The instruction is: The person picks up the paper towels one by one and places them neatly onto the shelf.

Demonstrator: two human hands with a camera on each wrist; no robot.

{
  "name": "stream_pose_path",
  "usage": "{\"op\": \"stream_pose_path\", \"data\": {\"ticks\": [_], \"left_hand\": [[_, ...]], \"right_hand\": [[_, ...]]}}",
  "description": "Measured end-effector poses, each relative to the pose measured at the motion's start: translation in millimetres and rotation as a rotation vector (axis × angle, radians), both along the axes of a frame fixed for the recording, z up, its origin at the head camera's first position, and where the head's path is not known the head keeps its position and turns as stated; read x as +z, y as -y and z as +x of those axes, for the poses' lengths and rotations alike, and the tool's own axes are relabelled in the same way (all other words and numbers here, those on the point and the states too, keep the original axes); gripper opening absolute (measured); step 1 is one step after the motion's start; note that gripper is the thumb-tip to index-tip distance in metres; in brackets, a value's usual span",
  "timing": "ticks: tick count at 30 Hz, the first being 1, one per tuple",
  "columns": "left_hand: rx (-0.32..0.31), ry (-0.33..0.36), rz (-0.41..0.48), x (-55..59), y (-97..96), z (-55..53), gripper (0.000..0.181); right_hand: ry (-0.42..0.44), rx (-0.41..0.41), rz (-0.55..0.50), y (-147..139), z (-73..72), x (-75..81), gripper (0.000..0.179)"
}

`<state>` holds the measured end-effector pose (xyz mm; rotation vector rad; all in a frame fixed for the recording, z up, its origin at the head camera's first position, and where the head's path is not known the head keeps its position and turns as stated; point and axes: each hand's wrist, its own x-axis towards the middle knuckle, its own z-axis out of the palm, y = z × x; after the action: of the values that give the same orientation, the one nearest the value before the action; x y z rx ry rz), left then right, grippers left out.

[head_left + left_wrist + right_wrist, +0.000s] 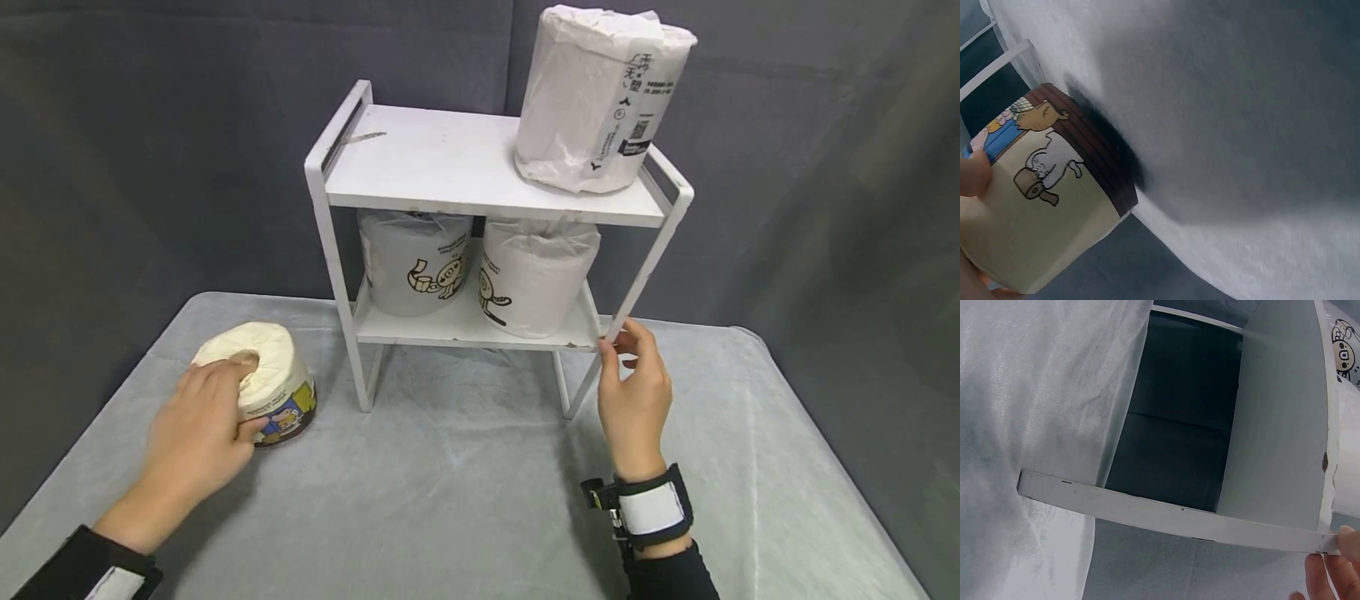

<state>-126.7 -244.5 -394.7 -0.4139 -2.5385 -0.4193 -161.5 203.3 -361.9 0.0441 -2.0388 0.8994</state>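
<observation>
At the left of the head view my left hand [197, 437] grips a cream toilet paper roll [279, 367]. Its fingertips reach into the core hole, and the thumb lies against the side. The roll's wrapper [1041, 206] carries cartoon cats and a dark brown band at the base, close over the table in the left wrist view. My right hand [636, 404] pinches the front right leg of a white two-tier shelf [442, 154] at the lower board's height. In the right wrist view, thumb and fingers [1319, 575] are on either side of that leg [1147, 507].
A wrapped toilet paper roll [600, 100] stands tilted on the shelf's top right. Two more wrapped rolls, one at left [412, 267] and one at right [536, 283], stand on the lower board [465, 333]. Grey cloth covers the table [450, 500]; a dark curtain [187, 150] hangs behind.
</observation>
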Motion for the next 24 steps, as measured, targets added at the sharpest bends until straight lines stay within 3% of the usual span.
{"op": "stream_pose_path", "data": {"ticks": [8,15,19,24], "left_hand": [[0.066,0.053,0.083,30.9,-0.5,15.8,0.069],[0.067,-0.028,0.105,56.1,-5.8,25.3,0.072],[0.09,-0.029,0.113,66.5,-9.3,29.2,0.074],[0.071,-0.097,0.119,77.4,-13.6,31.4,0.075]], "right_hand": [[-0.003,0.002,0.001,0.7,-0.1,-0.5,0.03],[-0.001,0.0,0.005,0.5,0.0,0.4,0.03],[-0.005,-0.002,0.007,0.0,0.2,-0.3,0.03],[-0.003,0.001,0.008,0.2,0.0,-0.2,0.03]]}}
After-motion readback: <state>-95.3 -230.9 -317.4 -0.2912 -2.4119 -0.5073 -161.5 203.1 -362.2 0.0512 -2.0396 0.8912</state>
